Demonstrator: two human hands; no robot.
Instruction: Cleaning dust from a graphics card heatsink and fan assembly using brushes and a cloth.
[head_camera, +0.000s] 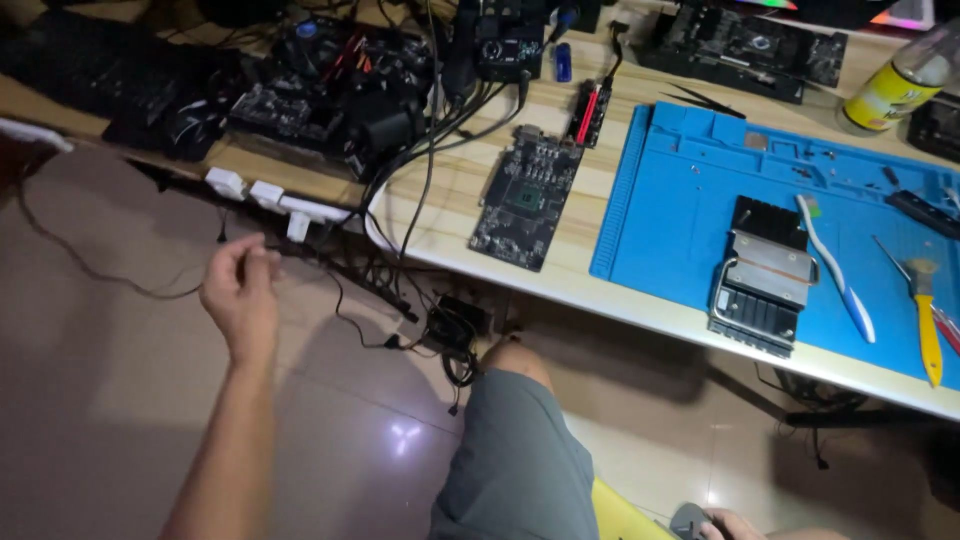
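Left of frame, below the surface (600, 290) edge: left hand (240, 295) pinched on thin black cable (90, 270); right hand (725, 525) barely visible, grip undeterminable. Risk: tugging dislodges white power strip (265, 195).

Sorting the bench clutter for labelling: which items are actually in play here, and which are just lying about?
In play:
left hand, fingers pinched on a thin black cable
white power strip nearest it

Lying about:
bare circuit board
heatsink on blue mat
toothbrush
yellow-handled tool
bottle
right hand, at bottom edge
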